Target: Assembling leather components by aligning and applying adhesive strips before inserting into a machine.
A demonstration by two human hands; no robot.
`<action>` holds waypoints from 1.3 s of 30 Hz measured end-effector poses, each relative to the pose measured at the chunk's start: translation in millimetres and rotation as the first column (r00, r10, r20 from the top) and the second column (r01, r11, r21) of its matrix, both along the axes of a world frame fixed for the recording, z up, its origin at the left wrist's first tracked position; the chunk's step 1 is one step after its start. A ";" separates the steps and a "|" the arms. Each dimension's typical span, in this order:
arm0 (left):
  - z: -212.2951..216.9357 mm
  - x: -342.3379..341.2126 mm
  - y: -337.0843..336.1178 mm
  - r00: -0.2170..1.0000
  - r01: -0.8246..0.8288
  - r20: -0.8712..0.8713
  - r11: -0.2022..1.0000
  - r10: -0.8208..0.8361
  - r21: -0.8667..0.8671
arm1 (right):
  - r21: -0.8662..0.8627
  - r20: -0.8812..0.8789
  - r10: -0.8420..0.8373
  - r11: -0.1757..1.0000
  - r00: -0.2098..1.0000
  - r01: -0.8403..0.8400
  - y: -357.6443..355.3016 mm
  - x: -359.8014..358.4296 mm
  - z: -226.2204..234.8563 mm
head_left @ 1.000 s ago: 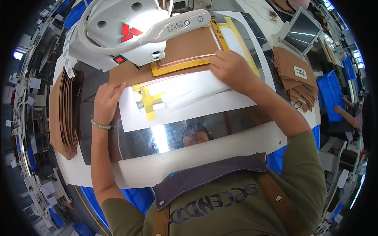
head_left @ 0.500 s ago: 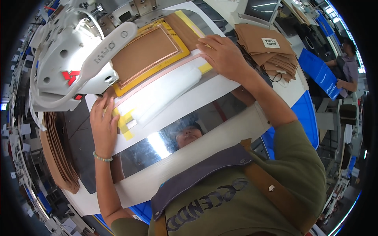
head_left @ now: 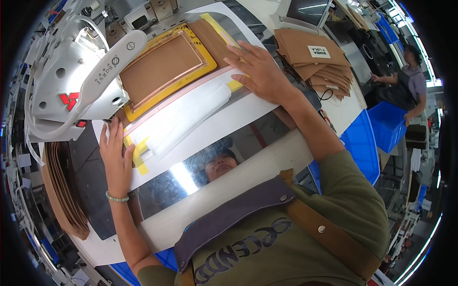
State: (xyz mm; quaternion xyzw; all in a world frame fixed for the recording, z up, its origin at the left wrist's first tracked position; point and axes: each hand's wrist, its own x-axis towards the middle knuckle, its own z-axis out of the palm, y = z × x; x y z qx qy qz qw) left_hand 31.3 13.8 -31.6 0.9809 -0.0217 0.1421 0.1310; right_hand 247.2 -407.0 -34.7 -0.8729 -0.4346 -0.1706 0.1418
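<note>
A yellow frame (head_left: pixel 208 61) with a copper-coloured inner border surrounds a brown panel (head_left: pixel 162 66) on a white board. Along its near side lies a rolled white strip (head_left: pixel 191 114), with yellow tape (head_left: pixel 141 152) at its left end. My left hand (head_left: pixel 117 152) rests open at the board's left end, fingers stretched out by the tape and close under the white machine head (head_left: pixel 62 90). At the right end, my right hand (head_left: pixel 257 71) lies open, fingers spread over the board's taped edge. Neither hand grips anything.
A shiny metal plate (head_left: pixel 243 138) covers the near tabletop. Brown pieces are stacked at right (head_left: pixel 305 45) and left (head_left: pixel 67 195). A blue bin (head_left: pixel 360 148) stands beside my right arm. Farther right, a co-worker (head_left: pixel 416 83) holds a blue crate (head_left: pixel 387 124).
The whole view has shifted slightly, so the machine and board sit farther left. My right fingers are spread wider. The co-worker's blue crate has been turned and lowered.
</note>
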 end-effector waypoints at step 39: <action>4.1 -8.9 15.4 1.000 -0.001 0.014 0.986 -0.001 0.164 | -0.134 -0.100 -0.017 0.991 0.995 0.003 -0.6 -0.2 5.7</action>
